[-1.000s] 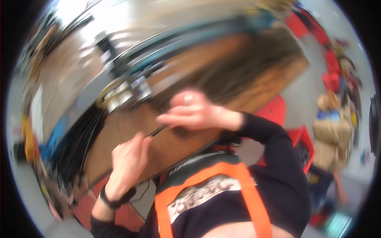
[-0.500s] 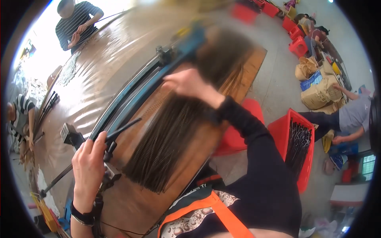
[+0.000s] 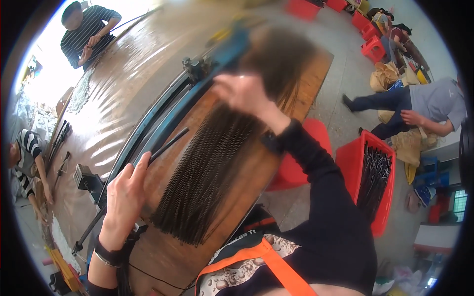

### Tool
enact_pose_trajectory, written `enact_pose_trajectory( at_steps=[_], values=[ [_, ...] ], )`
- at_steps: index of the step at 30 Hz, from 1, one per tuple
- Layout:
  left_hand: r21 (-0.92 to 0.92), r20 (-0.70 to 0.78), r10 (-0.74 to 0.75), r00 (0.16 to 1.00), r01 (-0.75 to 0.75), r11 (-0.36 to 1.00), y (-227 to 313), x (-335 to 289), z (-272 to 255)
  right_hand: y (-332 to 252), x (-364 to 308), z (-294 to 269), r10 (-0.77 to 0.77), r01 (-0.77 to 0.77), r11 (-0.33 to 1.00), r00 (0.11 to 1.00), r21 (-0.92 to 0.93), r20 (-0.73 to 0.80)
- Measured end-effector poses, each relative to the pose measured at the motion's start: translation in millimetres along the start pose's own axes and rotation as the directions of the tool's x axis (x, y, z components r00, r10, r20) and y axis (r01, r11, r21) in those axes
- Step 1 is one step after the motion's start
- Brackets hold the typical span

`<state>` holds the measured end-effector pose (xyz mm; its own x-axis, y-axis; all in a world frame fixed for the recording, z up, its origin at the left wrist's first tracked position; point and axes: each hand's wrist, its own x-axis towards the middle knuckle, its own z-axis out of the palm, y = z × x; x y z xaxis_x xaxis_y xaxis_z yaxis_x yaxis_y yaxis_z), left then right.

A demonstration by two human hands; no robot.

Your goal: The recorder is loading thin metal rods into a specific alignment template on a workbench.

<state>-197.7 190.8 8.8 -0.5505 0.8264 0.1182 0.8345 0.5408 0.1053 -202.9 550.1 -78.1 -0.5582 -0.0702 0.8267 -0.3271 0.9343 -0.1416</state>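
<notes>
My left hand [image 3: 126, 195] is closed around a slim black rod [image 3: 170, 143], whose upper end points up to the right past my fingers. A blue metal rail [image 3: 177, 106] runs diagonally beside it, with a metal clamp block [image 3: 196, 69] on top. My right hand [image 3: 244, 96], blurred, has its fingers curled together by the rail, above a thick bundle of long dark coil springs [image 3: 197, 177]. Whatever its fingertips hold is too small or smeared to make out. The springs lie on a wooden board [image 3: 316, 74]. A second dark, blurred bundle [image 3: 281, 59] lies beyond my right hand.
A red bin [image 3: 340, 192] of black rods stands to the right, beside a red stool [image 3: 306, 153]. A plastic-covered table [image 3: 128, 69] spreads left, where two people work. Someone in a grey shirt [image 3: 434, 101] is at the right. A small metal box [image 3: 86, 177] stands by my left hand.
My left hand and the rod have shifted right and slightly down. My right hand has moved slightly right. The person in grey at the right has moved up, legs now stretched leftward.
</notes>
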Motion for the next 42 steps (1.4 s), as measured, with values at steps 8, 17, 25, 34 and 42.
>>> enact_pose_trajectory(
  at_steps=[8, 17, 25, 34, 42],
  values=[
    [-0.034, 0.004, -0.031, 1.000, 0.031, 0.999, 10, -6, -2, -16, -3, -12, -0.001, 0.031, 0.985, 0.984, 0.169, -0.176],
    [0.005, 0.006, -0.024, 1.000, 0.024, 1.000, 6, -24, -1, -18, -15, 15, -0.023, 0.025, 0.991, 0.999, 0.131, -0.023],
    [0.009, 0.015, -0.102, 0.995, 0.102, 0.995, -4, -45, -8, -33, -4, 5, -0.049, 0.027, 0.994, 0.976, 0.106, 0.213],
    [-0.140, 0.132, -0.084, 0.988, 0.103, 0.985, 7, -38, -26, 144, 6, 8, 0.486, -0.484, 0.864, 0.874, -0.138, -0.014],
    [-0.148, 0.198, 0.054, 0.979, -0.024, 0.989, 16, -27, -29, 324, 27, 21, 0.638, -0.396, 0.673, 0.738, -0.625, 0.220]
  ],
)
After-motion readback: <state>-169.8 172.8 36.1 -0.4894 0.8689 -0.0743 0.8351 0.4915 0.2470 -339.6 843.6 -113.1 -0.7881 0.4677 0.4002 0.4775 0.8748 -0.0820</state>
